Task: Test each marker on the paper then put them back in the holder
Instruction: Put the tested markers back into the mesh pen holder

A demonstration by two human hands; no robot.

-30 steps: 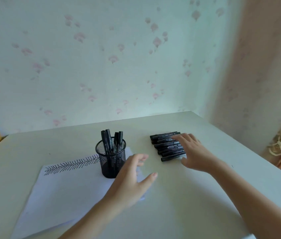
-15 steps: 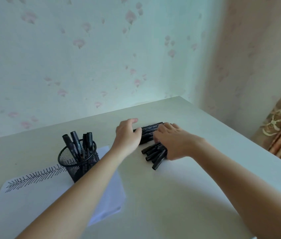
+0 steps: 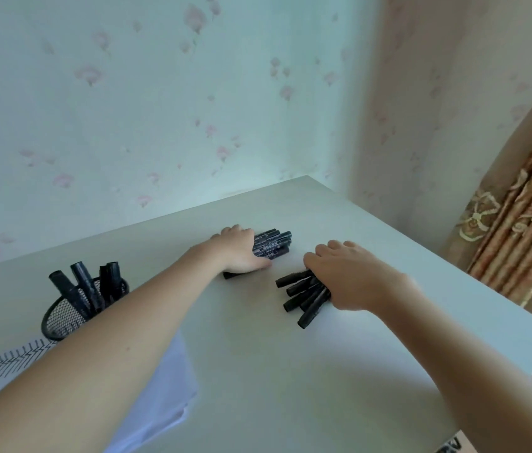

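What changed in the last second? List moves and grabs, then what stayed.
The left hand reached from beside the holder to the marker row and now grips the far bunch. The right hand pulled the near bunch apart from it. Holder, its markers and the paper stayed put.

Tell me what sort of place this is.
Probably a room at home: floral wallpaper behind a pale desk, a patterned curtain at the right, and a mesh pen holder on the desk.

Both hands, left hand (image 3: pixel 240 253) and right hand (image 3: pixel 349 274), each grip a bunch of black markers (image 3: pixel 273 245) on the table (image 3: pixel 290 371)
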